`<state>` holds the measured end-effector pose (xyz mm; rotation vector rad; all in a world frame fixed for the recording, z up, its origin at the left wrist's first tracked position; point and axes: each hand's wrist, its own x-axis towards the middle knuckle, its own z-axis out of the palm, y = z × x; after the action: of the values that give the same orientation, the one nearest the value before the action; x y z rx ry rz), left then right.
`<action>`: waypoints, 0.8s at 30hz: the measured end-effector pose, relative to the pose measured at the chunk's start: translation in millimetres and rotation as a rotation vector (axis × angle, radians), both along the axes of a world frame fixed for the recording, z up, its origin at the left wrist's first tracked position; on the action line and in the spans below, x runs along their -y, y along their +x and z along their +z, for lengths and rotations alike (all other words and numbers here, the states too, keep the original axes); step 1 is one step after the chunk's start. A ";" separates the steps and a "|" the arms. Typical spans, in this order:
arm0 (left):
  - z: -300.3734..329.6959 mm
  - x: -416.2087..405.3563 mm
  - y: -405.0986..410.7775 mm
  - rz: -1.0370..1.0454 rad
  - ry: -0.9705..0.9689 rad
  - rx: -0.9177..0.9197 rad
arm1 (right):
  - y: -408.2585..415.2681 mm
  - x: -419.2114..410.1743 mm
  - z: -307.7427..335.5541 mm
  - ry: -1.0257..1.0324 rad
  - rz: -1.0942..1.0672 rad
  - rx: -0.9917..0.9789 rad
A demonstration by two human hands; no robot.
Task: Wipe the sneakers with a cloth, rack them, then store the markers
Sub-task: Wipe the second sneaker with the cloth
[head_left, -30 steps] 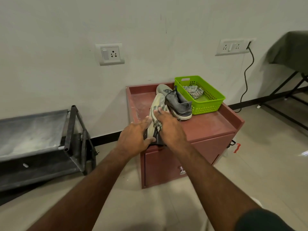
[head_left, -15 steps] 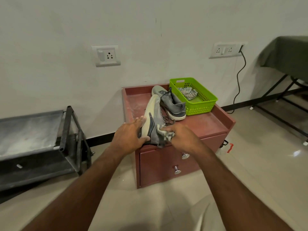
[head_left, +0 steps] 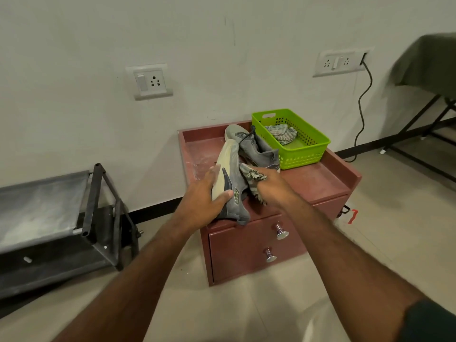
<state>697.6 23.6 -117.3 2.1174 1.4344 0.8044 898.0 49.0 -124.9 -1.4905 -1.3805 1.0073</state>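
A grey sneaker [head_left: 230, 177] is turned on its side at the front of the red cabinet top [head_left: 313, 180], its pale sole facing left. My left hand [head_left: 203, 202] grips it by the sole and heel. My right hand [head_left: 272, 185] holds a striped cloth [head_left: 251, 176] bunched against the sneaker's upper. The second grey sneaker [head_left: 254, 146] stands upright behind it, beside a green basket [head_left: 306, 150]. No markers are visible.
Another striped cloth [head_left: 282, 133] lies in the green basket. A black metal shoe rack [head_left: 98, 206] stands on the floor to the left. The cabinet has two drawers with chrome knobs [head_left: 280, 232]. A dark-covered table [head_left: 429, 62] stands at the right.
The sneaker has been rolled further onto its side, showing its sole. My right hand with the cloth has shifted from the sneaker's top to its right side.
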 end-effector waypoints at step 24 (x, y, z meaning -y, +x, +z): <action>8.1 66.2 -26.9 0.015 0.043 -0.192 | 3.2 76.4 37.5 -0.270 0.104 0.048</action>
<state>670.7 -42.7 -109.2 2.2713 1.5432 0.6567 901.2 -27.4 -87.4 -1.6610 -1.4103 1.2711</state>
